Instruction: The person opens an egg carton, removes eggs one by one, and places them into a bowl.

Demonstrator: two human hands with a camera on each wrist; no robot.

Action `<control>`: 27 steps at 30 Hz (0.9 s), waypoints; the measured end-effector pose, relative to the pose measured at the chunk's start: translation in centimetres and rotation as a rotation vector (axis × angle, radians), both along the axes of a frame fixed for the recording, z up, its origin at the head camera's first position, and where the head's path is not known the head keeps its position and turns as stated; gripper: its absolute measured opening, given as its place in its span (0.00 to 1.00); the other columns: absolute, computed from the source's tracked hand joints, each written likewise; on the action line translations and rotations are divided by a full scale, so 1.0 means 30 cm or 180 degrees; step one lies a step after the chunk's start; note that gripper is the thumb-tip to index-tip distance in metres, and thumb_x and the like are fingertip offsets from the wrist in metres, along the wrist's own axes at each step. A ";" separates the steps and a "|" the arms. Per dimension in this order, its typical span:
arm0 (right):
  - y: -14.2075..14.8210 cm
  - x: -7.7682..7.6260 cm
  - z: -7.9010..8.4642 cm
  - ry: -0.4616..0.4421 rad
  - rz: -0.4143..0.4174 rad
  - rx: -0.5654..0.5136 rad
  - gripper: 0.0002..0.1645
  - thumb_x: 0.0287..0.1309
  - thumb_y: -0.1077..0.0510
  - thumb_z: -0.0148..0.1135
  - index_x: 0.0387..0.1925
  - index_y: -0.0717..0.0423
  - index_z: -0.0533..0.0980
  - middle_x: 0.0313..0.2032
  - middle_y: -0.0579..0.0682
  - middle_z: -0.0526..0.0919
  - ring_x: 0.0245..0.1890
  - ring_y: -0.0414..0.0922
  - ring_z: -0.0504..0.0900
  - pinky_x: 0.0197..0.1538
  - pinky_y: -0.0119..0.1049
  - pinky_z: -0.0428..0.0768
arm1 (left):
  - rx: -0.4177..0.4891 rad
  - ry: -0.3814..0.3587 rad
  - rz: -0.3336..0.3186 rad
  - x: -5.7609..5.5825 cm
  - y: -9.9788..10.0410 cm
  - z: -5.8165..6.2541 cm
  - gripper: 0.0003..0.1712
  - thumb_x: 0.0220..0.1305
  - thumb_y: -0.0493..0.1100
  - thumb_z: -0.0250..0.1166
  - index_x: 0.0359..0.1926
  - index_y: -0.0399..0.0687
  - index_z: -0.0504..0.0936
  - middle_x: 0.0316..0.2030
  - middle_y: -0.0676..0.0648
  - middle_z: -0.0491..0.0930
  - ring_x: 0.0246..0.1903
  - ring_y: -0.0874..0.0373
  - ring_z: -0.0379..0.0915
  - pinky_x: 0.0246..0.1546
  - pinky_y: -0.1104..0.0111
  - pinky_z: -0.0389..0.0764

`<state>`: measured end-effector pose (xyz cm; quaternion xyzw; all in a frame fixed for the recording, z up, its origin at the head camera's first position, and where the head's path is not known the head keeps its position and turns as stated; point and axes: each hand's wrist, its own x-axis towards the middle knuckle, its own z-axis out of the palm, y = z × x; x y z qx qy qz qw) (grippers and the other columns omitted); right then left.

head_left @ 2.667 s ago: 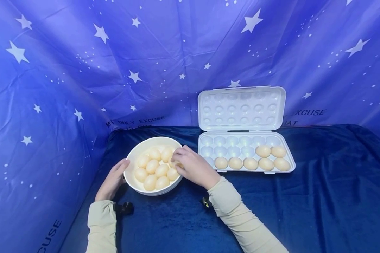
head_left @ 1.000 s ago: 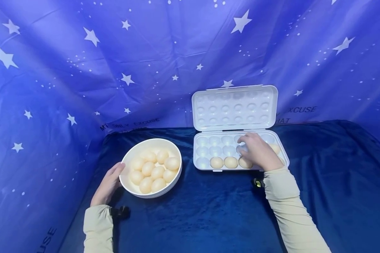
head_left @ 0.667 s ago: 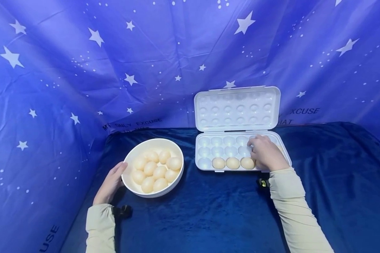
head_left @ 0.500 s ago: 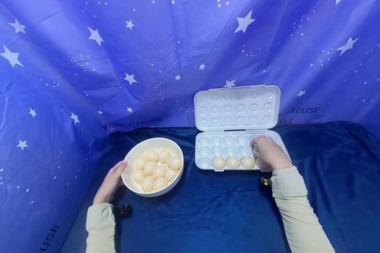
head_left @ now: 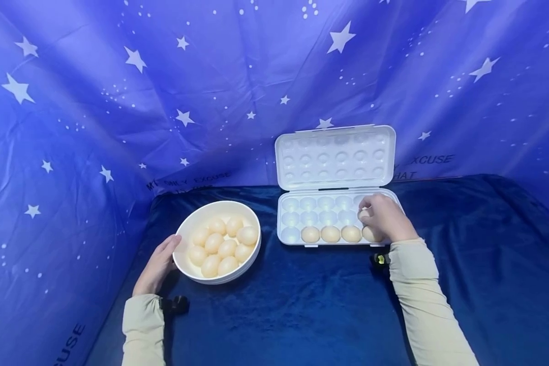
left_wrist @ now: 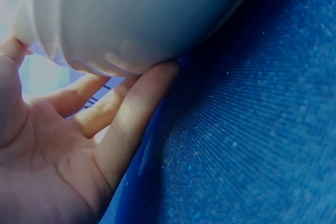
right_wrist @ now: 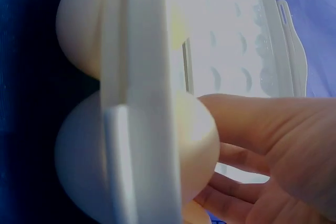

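My left hand holds the side of a white bowl, thumb at the rim; in the left wrist view its fingers curve under the bowl's outer wall. Several pale eggs lie in the bowl. Over the right part of a white egg carton, my right hand pinches an egg in the middle row, mostly covered by the fingers. Eggs fill much of the front row, whose leftmost cup is bare. In the right wrist view, a front-row egg partly hides the fingertips.
The carton's lid stands raised at the back, against a blue star-patterned curtain. A dark blue cloth covers the table. A gap of cloth separates bowl and carton.
My right hand has moved right from the bowl to the carton. Its fingers, spread over the cups a second ago, now close around a middle-row egg. The left hand stays at the bowl.
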<state>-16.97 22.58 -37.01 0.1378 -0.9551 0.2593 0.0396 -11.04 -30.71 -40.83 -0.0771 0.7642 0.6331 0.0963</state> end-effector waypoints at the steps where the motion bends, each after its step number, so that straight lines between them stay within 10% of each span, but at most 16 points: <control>1: -0.002 -0.002 -0.001 -0.0014 -0.0008 -0.0018 0.11 0.48 0.67 0.64 0.36 0.68 0.81 0.36 0.65 0.82 0.40 0.60 0.78 0.48 0.56 0.75 | -0.0018 -0.0015 0.0012 -0.001 -0.004 -0.004 0.37 0.79 0.58 0.42 0.72 0.32 0.55 0.55 0.47 0.75 0.42 0.73 0.77 0.43 0.71 0.81; 27: -0.012 -0.007 0.018 -0.0014 -0.0149 -0.0047 0.18 0.53 0.66 0.65 0.46 0.70 0.80 0.48 0.70 0.78 0.53 0.66 0.71 0.59 0.63 0.66 | 0.0103 -0.0069 0.0089 -0.015 -0.008 -0.007 0.34 0.79 0.57 0.42 0.71 0.35 0.58 0.53 0.47 0.77 0.40 0.70 0.78 0.40 0.70 0.82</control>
